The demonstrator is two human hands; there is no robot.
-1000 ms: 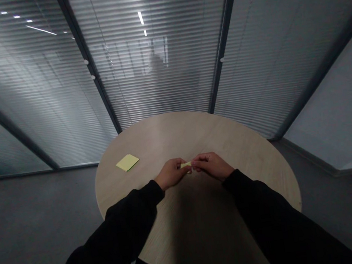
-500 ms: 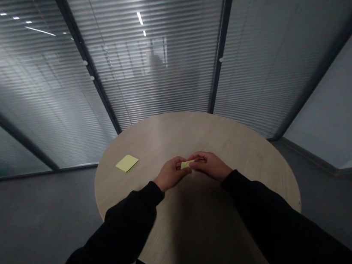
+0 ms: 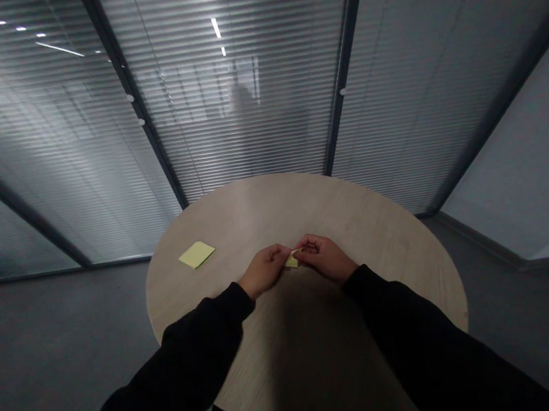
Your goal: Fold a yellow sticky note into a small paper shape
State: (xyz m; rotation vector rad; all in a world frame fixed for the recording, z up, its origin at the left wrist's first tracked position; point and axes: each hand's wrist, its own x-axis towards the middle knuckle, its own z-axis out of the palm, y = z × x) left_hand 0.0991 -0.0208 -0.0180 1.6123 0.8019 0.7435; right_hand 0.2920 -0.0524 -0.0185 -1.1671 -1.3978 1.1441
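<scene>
Both hands sit together near the middle of a round table, seen from the person's head camera looking forward and down. The left hand point(image 3: 264, 271) and the right hand point(image 3: 324, 257) are not spread: their fingers curl inward, and the two hands nearly meet, pinching a small piece of yellow paper point(image 3: 291, 261) between them. The paper shows only in the narrow gap between the hands, with a thin pale edge along its upper side, and the fingers hide most of it, so its full shape cannot be told. It is held just above the pale wood-grain tabletop point(image 3: 305, 208), with a broad shadow on the wood below the hands. Black sleeves point(image 3: 207, 349) cover both forearms, reaching in from the lower corners of the view. Well to the left of the hands, a flat yellow sticky note point(image 3: 196, 254) lies alone on the table, tilted at an angle and touching neither hand. Past the far edge of the table stands a glass partition point(image 3: 243, 122) with horizontal blinds and dark vertical frames, and a blocky, blurred patch shows behind it. Dark grey flooring point(image 3: 68, 327) surrounds the table.
</scene>
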